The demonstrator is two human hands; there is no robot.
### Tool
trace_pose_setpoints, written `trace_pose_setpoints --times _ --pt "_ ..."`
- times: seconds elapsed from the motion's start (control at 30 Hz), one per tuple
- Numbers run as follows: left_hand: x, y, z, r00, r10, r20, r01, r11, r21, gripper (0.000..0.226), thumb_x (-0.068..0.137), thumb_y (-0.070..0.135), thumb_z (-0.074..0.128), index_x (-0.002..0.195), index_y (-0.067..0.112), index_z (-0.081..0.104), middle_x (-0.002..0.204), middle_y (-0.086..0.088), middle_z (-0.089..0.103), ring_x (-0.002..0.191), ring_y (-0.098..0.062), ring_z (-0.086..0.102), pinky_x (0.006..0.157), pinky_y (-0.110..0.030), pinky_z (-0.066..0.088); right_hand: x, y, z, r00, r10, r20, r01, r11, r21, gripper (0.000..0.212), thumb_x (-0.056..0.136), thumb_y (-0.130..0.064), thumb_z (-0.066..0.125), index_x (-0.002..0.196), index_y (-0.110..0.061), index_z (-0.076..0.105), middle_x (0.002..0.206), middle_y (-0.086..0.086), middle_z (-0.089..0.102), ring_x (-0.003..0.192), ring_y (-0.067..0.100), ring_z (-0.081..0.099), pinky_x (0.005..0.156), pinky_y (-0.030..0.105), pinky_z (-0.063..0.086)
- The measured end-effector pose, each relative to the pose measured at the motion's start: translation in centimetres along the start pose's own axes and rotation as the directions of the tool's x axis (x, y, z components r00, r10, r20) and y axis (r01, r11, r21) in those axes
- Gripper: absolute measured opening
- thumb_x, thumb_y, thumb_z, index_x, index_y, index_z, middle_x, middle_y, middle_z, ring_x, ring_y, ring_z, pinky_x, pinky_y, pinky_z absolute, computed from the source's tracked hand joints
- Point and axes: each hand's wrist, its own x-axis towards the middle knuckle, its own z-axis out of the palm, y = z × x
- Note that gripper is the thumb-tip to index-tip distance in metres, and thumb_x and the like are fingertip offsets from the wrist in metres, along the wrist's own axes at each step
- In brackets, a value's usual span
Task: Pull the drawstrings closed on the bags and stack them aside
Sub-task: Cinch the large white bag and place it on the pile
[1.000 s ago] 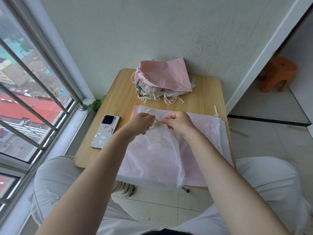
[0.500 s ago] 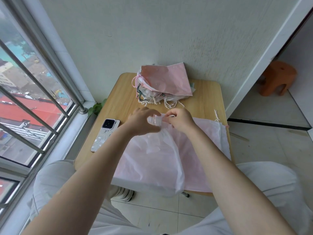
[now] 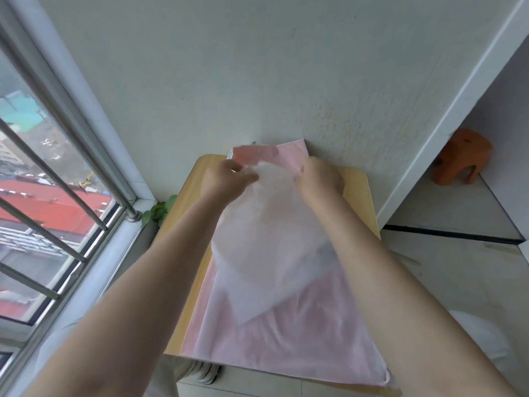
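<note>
Left hand (image 3: 226, 179) and right hand (image 3: 317, 181) each pinch gathered top of thin white translucent drawstring bag (image 3: 272, 239); fingers curled narrow on fabric. Bag hangs from fingers toward person, long axis running away-to-near. Pink stack of closed bags (image 3: 269, 153) lies just beyond fingertips, both hands about equally near. Pale pink bags (image 3: 286, 348) lie flat beneath, on wooden table (image 3: 357, 190).

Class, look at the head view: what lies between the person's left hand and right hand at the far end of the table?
The gathered top of the white bag spans the gap between the left hand and the right hand; both grip it, in the head view.
</note>
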Motion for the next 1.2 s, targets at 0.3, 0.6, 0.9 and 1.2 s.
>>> trace_pose_setpoints --times 0.3,0.6,0.9,1.2 --pt "3.1 -3.7 1.0 0.881 -0.471 -0.037 0.248 0.528 -0.812 0.025 0.089 0.014 0.061 0.111 0.006 0.054 0.095 -0.005 0.058 0.08 -0.02 0.061 0.064 -0.026 0.055 0.1 0.0 3.1 0.982 -0.183 -0.046 0.188 0.954 0.233 0.035 0.093 -0.017 0.052 0.127 -0.012 0.048 0.127 0.012 0.048 0.107 0.033 0.055 0.08 0.036 0.044" --pt "-1.5 -5.7 2.4 0.912 -0.388 0.132 0.353 0.583 -0.732 0.088 0.079 0.051 0.073 0.148 0.023 0.026 0.127 -0.005 0.052 0.091 -0.011 0.059 0.1 -0.043 0.048 -2.1 2.5 7.1 0.958 -0.061 0.28 0.022 0.989 0.143 0.016 0.087 -0.017 0.052 0.072 -0.012 0.054 0.074 0.004 0.06 0.073 0.028 0.06 0.058 0.027 0.043" --pt "-5.4 -10.7 7.7 0.956 -0.094 0.279 0.03 0.974 0.226 0.03 0.078 0.034 0.073 0.107 0.028 0.068 0.115 0.005 0.054 0.092 -0.01 0.055 0.076 -0.024 0.042 -4.6 6.3 10.3 0.952 0.059 0.299 -0.043 0.997 -0.06 0.039 0.091 0.001 0.045 0.129 -0.001 0.052 0.134 0.018 0.049 0.115 0.036 0.058 0.086 0.037 0.048" --pt "-5.9 -7.5 7.5 0.969 -0.01 0.247 -0.141 0.796 0.588 0.036 0.086 0.024 0.054 0.122 0.027 0.06 0.117 0.001 0.061 0.104 -0.023 0.058 0.063 -0.028 0.04 -5.5 7.6 10.1 0.983 -0.043 0.177 0.047 0.999 -0.019 0.027 0.088 0.004 0.05 0.107 -0.01 0.063 0.129 0.007 0.053 0.089 0.029 0.064 0.066 0.029 0.045"
